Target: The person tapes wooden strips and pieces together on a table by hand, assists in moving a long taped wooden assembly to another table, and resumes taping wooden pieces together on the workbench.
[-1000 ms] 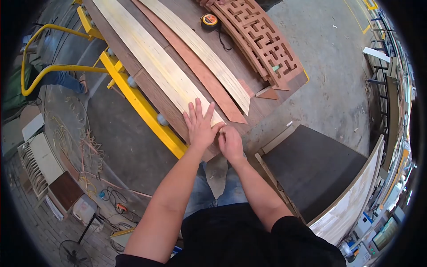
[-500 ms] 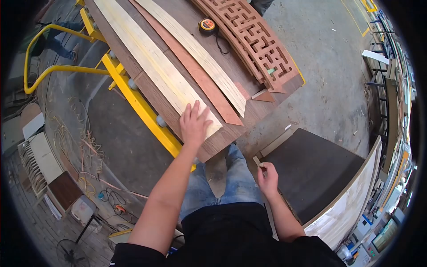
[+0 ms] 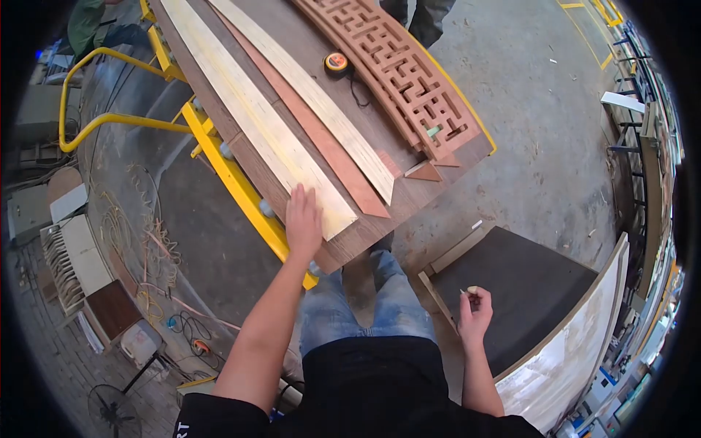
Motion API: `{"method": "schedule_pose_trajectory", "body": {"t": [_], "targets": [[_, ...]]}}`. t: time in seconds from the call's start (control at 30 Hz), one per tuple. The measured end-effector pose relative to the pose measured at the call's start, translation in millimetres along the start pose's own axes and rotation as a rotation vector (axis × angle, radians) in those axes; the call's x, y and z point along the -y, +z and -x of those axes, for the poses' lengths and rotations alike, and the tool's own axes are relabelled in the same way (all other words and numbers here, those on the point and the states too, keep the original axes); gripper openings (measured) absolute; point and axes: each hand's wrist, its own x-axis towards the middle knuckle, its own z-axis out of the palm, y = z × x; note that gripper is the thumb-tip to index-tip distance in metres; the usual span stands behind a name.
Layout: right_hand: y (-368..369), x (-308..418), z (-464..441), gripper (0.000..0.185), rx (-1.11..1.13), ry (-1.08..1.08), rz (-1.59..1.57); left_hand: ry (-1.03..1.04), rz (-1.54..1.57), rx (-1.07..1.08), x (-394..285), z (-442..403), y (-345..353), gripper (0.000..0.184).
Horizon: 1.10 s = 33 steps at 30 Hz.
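Note:
My left hand (image 3: 304,225) rests with fingers stretched out on the near end of a long pale wooden board (image 3: 281,150), at its left edge. My right hand (image 3: 476,312) is closed in a pinch above a dark panel (image 3: 522,274). A small pale tip pokes out between its fingers, too little to name. Beside the pale board lie a reddish wooden strip (image 3: 325,142) and a second, curved pale strip (image 3: 336,117). Farther right on the table sits a brown lattice panel (image 3: 412,77).
A tape measure (image 3: 336,64) lies on the wood-topped table (image 3: 358,241), whose yellow frame (image 3: 234,179) runs along the left. Small triangular offcuts (image 3: 423,172) lie near the lattice. Cables (image 3: 193,328) and a fan (image 3: 113,412) are at lower left. Other people stand beyond the table.
My left hand has drawn back toward the board's left edge. My right hand has moved right, away from the dark panel's corner, and turned. The whole view has shifted slightly.

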Motion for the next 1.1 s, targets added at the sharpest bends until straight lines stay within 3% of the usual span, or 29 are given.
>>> {"method": "schedule_pose_trajectory", "body": {"t": [0.07, 0.13, 0.27, 0.37, 0.43, 0.57, 0.67, 0.73, 0.77, 0.83, 0.9, 1.0, 1.07, 1.1], "targets": [[-10.9, 10.0, -1.2, 0.016, -0.021, -0.043, -0.070, 0.175, -0.341, 0.157, -27.9, 23.8, 2.8, 0.064], [-19.6, 22.2, -5.6, 0.015, -0.043, -0.094, -0.062, 0.253, -0.226, 0.246, -51.5, 37.2, 8.9, 0.071], [-43.7, 33.8, -6.9, 0.014, 0.006, -0.090, 0.023, 0.228, -0.188, 0.242, -49.0, 39.7, 11.0, 0.069], [-59.4, 28.3, -8.7, 0.015, -0.009, -0.109, -0.040, 0.283, -0.239, 0.280, -42.8, 31.4, -2.8, 0.074], [-64.0, 34.5, -11.8, 0.016, -0.024, -0.116, -0.034, 0.292, -0.392, 0.466, -56.0, 26.1, -18.6, 0.082], [-69.3, 41.1, -15.1, 0.013, 0.024, -0.057, 0.003, 0.255, -0.380, 0.467, -58.5, 28.6, -16.3, 0.088], [-61.6, 57.9, -24.4, 0.012, 0.033, -0.156, 0.028, 0.278, -0.376, 0.556, -44.5, 14.2, -15.1, 0.081], [-58.7, 77.4, -25.8, 0.014, 0.141, -0.240, 0.068, 0.296, -0.302, 0.829, -31.9, -12.7, -12.3, 0.069], [-56.8, 81.8, -29.2, 0.017, 0.174, -0.206, 0.062, 0.322, -0.317, 0.815, -39.0, -25.2, -13.3, 0.069], [-46.9, 77.6, -38.8, 0.018, 0.194, -0.228, 0.025, 0.258, -0.255, 0.806, -80.0, -28.6, -47.7, 0.052], [-37.1, 85.4, -46.9, 0.019, 0.222, -0.262, -0.010, 0.256, 0.394, 0.634, -156.6, -14.3, -96.6, 0.040], [-17.5, 120.8, -48.8, 0.020, 0.370, -0.250, -0.130, 0.089, 0.629, 0.606, -244.1, 25.4, -113.3, 0.031], [-11.7, 150.2, -43.2, 0.022, 0.462, -0.257, -0.165, -0.058, 1.092, 0.660, -269.2, 40.9, -113.8, 0.024], [-5.5, 150.2, -44.8, 0.025, 0.437, -0.287, -0.149, -0.061, 1.084, 0.653, -266.0, 43.6, -110.3, 0.024]]}}
